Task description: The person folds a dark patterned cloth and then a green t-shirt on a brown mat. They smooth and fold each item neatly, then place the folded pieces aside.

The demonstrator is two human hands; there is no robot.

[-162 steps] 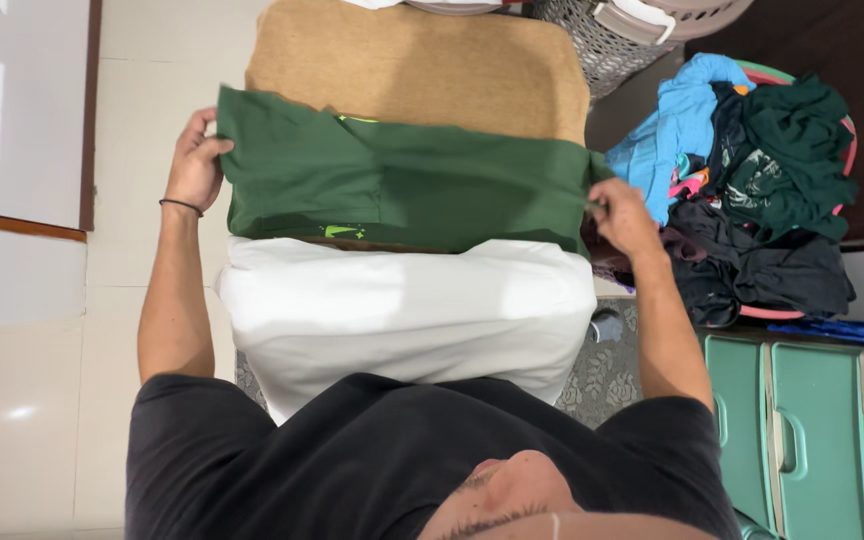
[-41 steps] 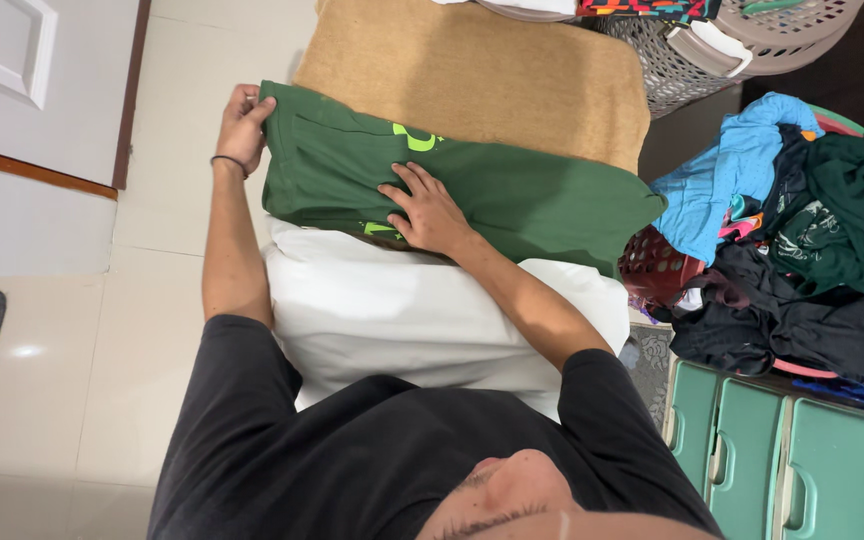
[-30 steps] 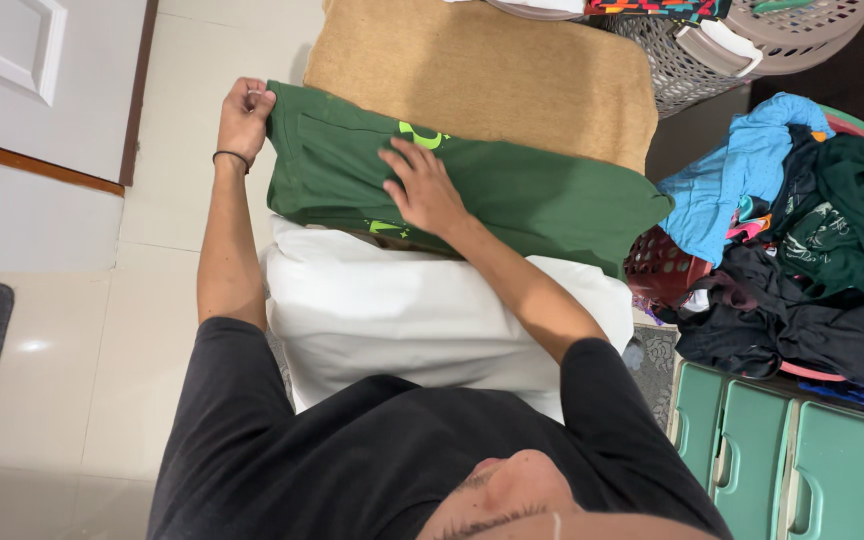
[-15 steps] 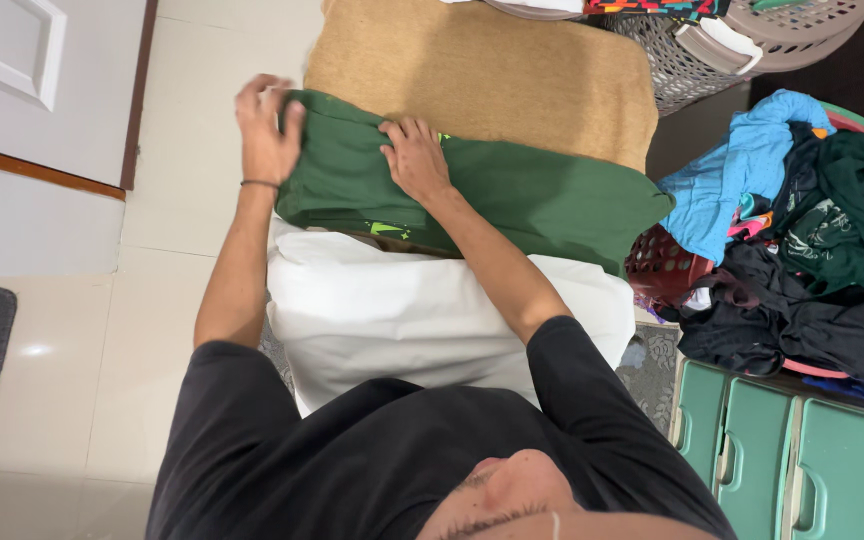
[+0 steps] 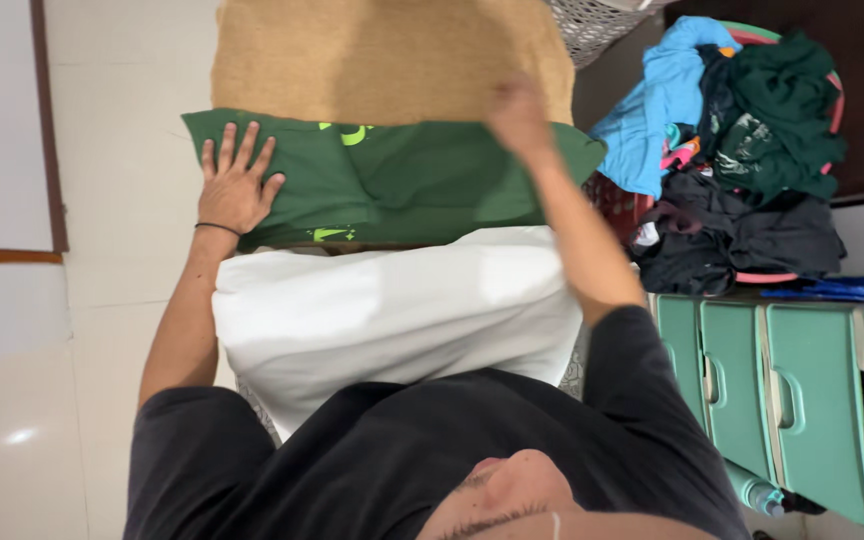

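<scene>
Left hand [image 5: 237, 185] flat, open on folded green shirt [image 5: 392, 180] at 9 o'clock; right hand [image 5: 520, 118] blurred, grip unclear, mid-fold.

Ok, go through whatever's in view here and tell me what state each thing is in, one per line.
Green shirt: folded into a flat band across the white pillow and brown mat.
Left hand: flat on the shirt, fingers spread.
Right hand: at the shirt's far edge, blurred.
White pillow: lying flat.
Clothes pile: unfolded, heaped.
Drawers: shut.
</scene>
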